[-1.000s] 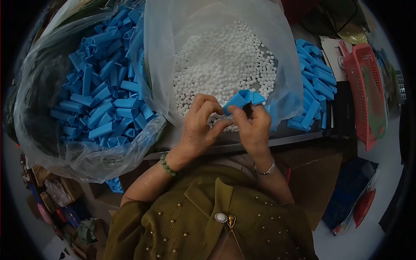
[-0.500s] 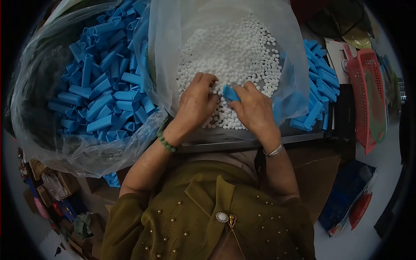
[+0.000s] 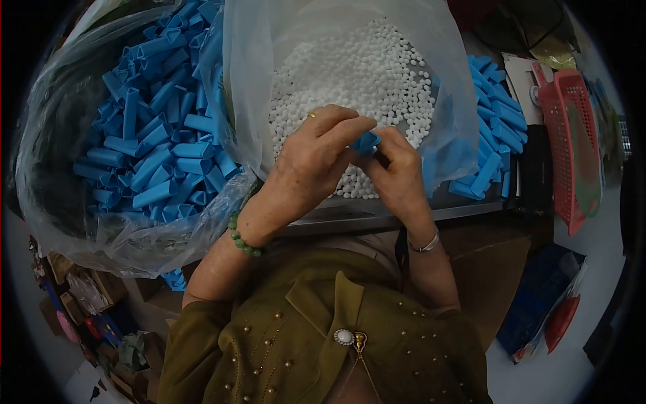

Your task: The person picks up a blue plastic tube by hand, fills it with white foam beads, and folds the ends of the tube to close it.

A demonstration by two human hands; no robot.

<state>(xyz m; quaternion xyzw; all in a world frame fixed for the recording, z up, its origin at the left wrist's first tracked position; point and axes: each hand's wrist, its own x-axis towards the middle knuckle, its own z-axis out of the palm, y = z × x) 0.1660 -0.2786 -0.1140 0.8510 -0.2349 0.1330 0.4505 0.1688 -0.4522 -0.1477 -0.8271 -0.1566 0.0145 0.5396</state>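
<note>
My right hand (image 3: 400, 172) grips a short blue triangular tube (image 3: 365, 142) between thumb and fingers, its end facing up and to the left. My left hand (image 3: 313, 158) is closed, with bent fingertips right at that end of the tube. Whatever its fingertips pinch, if anything, is hidden. Both hands are over the near part of a spread of small white balls (image 3: 350, 77), which lies on clear plastic sheeting (image 3: 249, 74).
At left, a large clear plastic bag (image 3: 60, 135) holds many blue tubes (image 3: 155, 161). More blue tubes (image 3: 498, 124) are piled on the right, beside a pink perforated basket (image 3: 562, 135). A metal table edge (image 3: 464, 213) runs in front of my body.
My left hand has come up and right from the balls to the tube's end, its fingers now partly covering it. My right hand stays nearly in place, still gripping the tube.
</note>
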